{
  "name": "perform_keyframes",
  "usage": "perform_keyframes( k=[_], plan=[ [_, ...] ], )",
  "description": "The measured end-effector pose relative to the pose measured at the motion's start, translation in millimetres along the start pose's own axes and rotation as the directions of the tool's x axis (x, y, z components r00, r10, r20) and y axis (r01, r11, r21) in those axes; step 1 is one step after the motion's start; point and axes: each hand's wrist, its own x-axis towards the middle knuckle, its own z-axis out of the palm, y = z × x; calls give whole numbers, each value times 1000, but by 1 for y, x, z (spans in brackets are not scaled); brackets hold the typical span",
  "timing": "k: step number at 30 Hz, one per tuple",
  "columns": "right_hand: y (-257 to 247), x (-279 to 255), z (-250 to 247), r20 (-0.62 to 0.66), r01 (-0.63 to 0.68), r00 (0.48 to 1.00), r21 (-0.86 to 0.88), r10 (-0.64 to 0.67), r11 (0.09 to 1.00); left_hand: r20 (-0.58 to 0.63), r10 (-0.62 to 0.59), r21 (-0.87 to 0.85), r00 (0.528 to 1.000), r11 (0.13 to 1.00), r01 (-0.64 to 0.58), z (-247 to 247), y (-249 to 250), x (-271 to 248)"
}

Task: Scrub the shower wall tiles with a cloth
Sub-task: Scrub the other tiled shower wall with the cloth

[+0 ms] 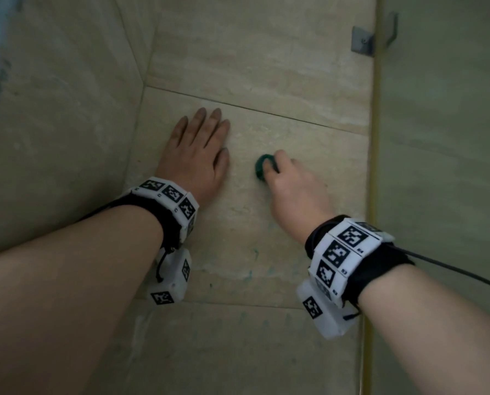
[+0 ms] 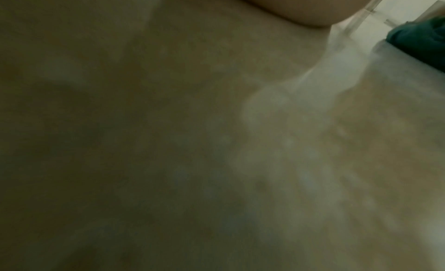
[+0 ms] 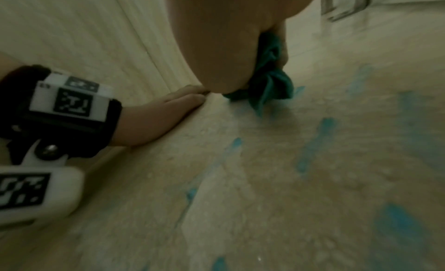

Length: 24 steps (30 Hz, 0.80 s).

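A beige tiled shower wall (image 1: 266,67) fills the head view. My left hand (image 1: 198,149) lies flat on a tile with straight fingers, close to the corner. To its right my right hand (image 1: 283,178) grips a bunched dark green cloth (image 1: 260,168) and holds it against the same tile. In the right wrist view the cloth (image 3: 269,84) hangs crumpled under the palm, and blue streaks (image 3: 313,147) mark the tile (image 3: 265,179) below it. The left wrist view is blurred; the cloth (image 2: 419,37) shows at its right edge.
A side wall (image 1: 61,109) meets the tiled wall just left of my left hand. A glass panel (image 1: 443,166) with a metal bracket (image 1: 363,41) and a yellowish edge seal stands on the right. A black cable runs from my right wristband.
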Motion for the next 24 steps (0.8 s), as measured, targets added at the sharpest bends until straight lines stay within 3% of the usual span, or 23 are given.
perform_keyframes(
  k=[2,4,6,8,11,15,19,21,24],
  plan=[
    [12,1,-1,22,-41,999,-73,43,996,13,-6,0,1000,1000,6,-1,0,-1],
    [32,1,-1,45,-204,977,-103,209,974,15,-8,0,1000,1000,8,-1,0,-1],
    [46,1,2,81,-391,912,-127,403,912,12,-3,3,1000,1000,3,-1,0,-1],
    [48,-1,4,138,-456,870,-143,474,878,6,-1,3,1000,1000,1,0,0,0],
    [36,-5,8,145,-414,889,-144,433,899,4,4,-5,1000,1000,-4,0,0,1],
    [10,-10,6,68,-187,978,-126,197,974,8,5,-17,1000,1000,-4,-1,0,0],
    [-4,-14,0,38,71,997,-79,-68,994,15,-3,-6,1000,1000,3,-2,1,0],
    [7,-16,-3,55,25,998,-92,-20,995,31,-8,-1,999,1000,8,-2,0,0],
    [34,-18,-1,123,-270,950,-144,288,952,24,-14,-2,1000,1000,14,-2,1,0]
  ],
)
